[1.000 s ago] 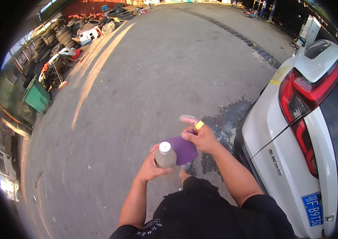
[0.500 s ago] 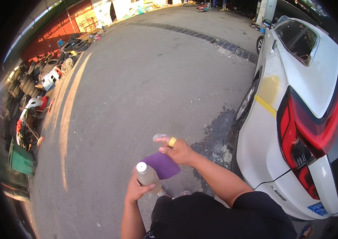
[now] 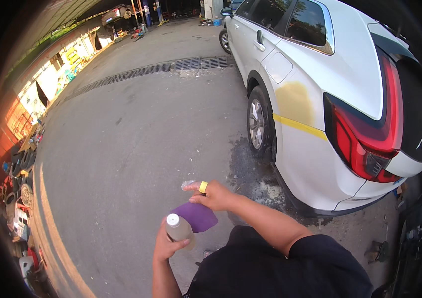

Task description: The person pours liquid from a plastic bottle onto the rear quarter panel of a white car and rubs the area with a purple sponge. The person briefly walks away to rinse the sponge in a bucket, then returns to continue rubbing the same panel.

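My left hand [image 3: 165,243] is wrapped around a bottle [image 3: 180,232] with a white cap and pale, cloudy contents, its thumb across the front. Behind and to the right of the bottle a purple sheet [image 3: 198,216] like sandpaper sticks out, slightly curved. Which fingers support it is hidden. Just above the sheet is my right hand [image 3: 214,195], index finger stretched out to the left and thumb apart beneath it; its other fingers are mostly hidden. A yellow band [image 3: 203,186] circles that index finger, and clear film [image 3: 188,185] covers its tip.
To the right stands a white car [image 3: 303,171] with a yellowish patch [image 3: 294,103] and a strip of yellow tape [image 3: 300,126] above its rear wheel [image 3: 258,121]. A drain grate [image 3: 136,72] crosses the paved floor. Tyres and scrap [image 3: 22,198] line the left side.
The view has swung rightward, bringing more of the car's side into sight. Both hands, the bottle and the purple sheet keep nearly the same arrangement, slightly lower and further left in view.
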`<state>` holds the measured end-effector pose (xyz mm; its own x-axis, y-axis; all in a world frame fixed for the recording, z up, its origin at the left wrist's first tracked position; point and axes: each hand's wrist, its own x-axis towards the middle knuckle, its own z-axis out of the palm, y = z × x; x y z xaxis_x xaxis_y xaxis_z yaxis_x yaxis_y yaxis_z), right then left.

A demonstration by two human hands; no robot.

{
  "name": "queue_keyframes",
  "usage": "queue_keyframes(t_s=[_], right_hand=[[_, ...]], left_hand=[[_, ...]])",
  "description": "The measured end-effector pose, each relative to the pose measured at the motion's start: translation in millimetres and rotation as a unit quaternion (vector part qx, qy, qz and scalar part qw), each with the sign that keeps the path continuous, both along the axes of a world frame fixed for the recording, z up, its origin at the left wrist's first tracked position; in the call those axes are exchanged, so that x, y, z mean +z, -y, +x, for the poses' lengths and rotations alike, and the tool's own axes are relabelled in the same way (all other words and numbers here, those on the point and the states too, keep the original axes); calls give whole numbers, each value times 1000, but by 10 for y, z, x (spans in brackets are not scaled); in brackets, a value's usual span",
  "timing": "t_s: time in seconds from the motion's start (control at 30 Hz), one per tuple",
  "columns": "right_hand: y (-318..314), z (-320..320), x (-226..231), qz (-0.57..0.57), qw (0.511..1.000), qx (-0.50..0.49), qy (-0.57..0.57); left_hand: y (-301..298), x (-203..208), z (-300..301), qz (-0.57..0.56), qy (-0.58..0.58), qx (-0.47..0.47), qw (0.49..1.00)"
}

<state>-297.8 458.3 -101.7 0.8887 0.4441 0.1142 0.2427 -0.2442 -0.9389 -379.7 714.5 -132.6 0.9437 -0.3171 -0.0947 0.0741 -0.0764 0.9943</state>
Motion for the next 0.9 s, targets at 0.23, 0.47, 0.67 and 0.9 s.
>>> queue_keyframes(t_s=[0.23,0.47,0.67,0.9], right_hand=[[338,946,-43,73,978,-186,-57],[994,2130,-555,265,944,-88,-178],[1344,2578,-463,281,939,-12,-198],[1650,2802,-737,153,953,-214,-151]], left_hand=[[77,-174,1656,31,15,-161,986],[533,131,3096,-18,-20,-176,984],[1114,293,4202,8,-65,-311,948],[2081,43,5139,23,-53,-415,908]])
